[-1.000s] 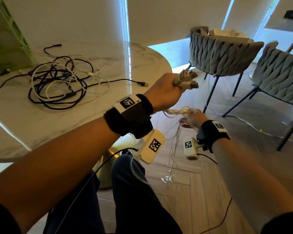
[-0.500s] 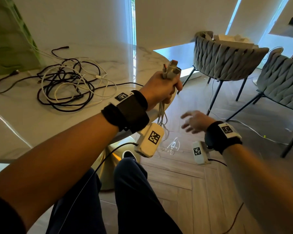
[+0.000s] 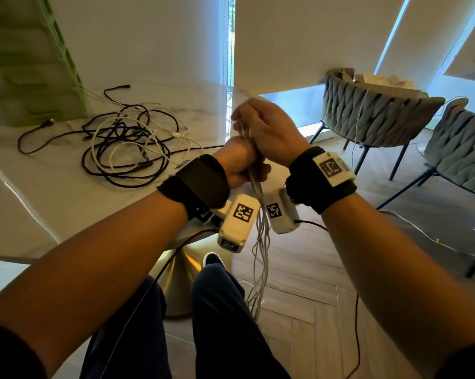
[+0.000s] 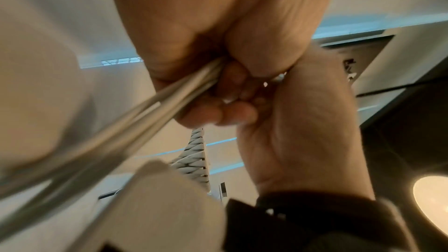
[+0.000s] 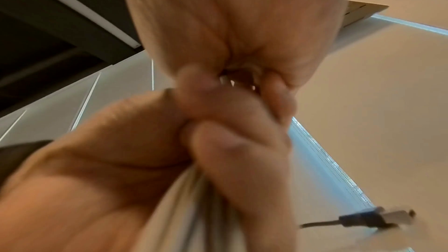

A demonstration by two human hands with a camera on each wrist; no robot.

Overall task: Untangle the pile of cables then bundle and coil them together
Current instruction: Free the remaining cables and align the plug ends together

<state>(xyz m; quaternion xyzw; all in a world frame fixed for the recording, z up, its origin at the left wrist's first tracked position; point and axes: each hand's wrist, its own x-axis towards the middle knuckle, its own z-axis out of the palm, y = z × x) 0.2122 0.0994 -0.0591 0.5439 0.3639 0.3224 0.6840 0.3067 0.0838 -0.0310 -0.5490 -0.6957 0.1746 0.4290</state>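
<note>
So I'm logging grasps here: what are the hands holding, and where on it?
Both grip the bundle of white cables near its top end: the left hand fisted around it, the right hand closed just above. The rest hangs toward the floor.

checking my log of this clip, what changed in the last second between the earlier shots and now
The right hand, open and empty half a second ago, has come up and across and now grips the top of the white cable bundle, just above the left hand. The left hand keeps its grip; the cables hang straight down instead of looping. The tangled pile on the marble table lies as before.
</note>
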